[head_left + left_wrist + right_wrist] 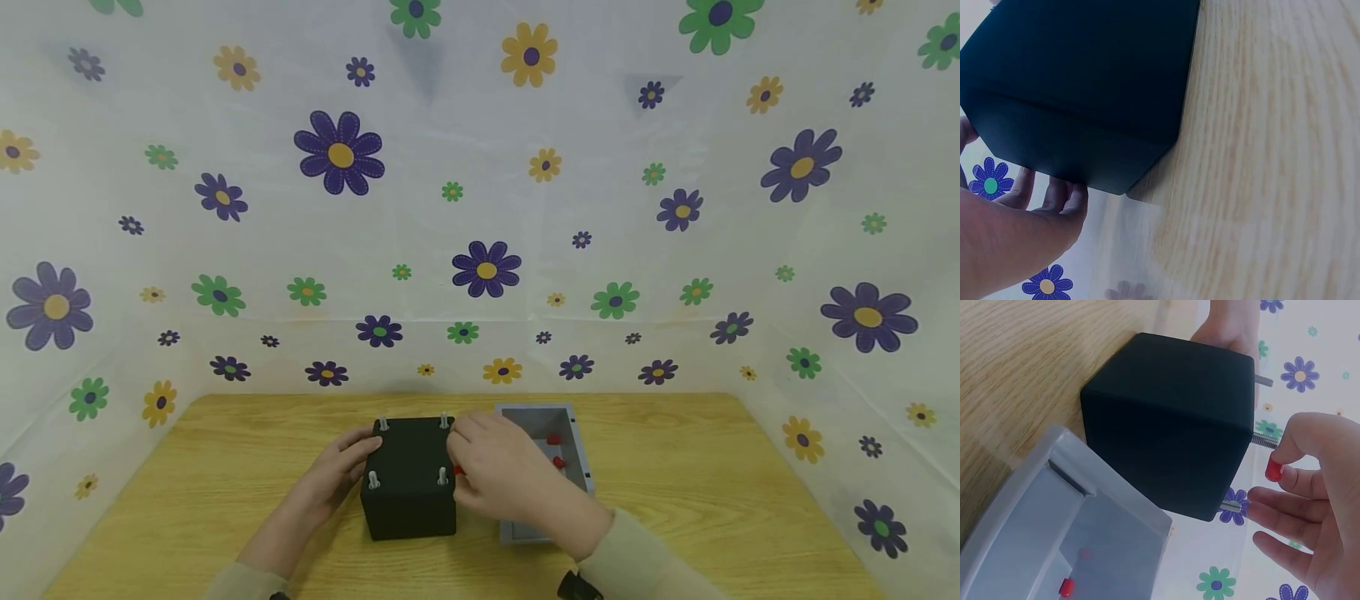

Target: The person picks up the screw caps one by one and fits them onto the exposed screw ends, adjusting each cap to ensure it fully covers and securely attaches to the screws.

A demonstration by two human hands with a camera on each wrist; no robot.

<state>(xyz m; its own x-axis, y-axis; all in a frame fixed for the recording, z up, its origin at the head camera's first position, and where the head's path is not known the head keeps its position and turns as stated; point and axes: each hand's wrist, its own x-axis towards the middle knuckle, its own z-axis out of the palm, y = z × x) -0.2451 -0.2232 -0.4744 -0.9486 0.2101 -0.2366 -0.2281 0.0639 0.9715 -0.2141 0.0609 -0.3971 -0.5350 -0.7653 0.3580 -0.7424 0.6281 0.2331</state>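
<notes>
A black block (408, 458) sits on the table, with several threaded metal studs (373, 479) standing up from its top, near the corners. My left hand (341, 471) rests against the block's left side, its fingertips (1075, 197) touching the face. Over the block's right edge, my right hand (498, 467) pinches a small red cap (1274, 467) between thumb and index finger. That cap is beside the end of a near-right stud (1264, 440); whether they touch I cannot tell. The other right fingers are spread loosely.
A grey tray (581, 442) stands just right of the block, partly behind my right forearm. Red pieces (553, 439) lie in it. Wooden tabletop (675, 467) extends around both, and a flower-printed sheet (420, 208) hangs at the back and sides.
</notes>
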